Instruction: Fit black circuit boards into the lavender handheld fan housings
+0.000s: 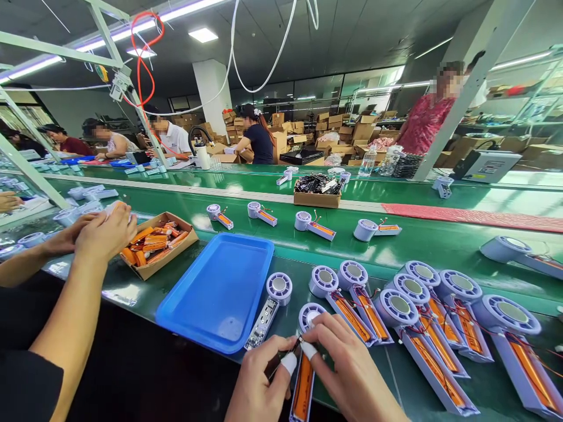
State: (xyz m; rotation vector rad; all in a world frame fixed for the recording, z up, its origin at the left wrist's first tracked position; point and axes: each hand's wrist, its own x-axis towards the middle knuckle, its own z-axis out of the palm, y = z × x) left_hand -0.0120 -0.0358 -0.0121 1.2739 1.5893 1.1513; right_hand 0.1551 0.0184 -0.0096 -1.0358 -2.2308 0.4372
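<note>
My left hand (259, 384) and my right hand (352, 375) meet at the near edge of the green bench over one open handheld fan shell (304, 375) with an orange battery inside. Both hands are closed on it, pinching small wires near the round fan head; white tape wraps a left fingertip and a right fingertip. An unfinished fan body with a bare circuit board (268, 310) lies just left of it.
A blue tray (220, 290) sits to the left, and a cardboard box of orange batteries (153, 243) beyond it. A row of several fan shells (422, 316) lies to the right. A co-worker's hands (99, 231) work at my left. More fans ride the green conveyor (308, 223).
</note>
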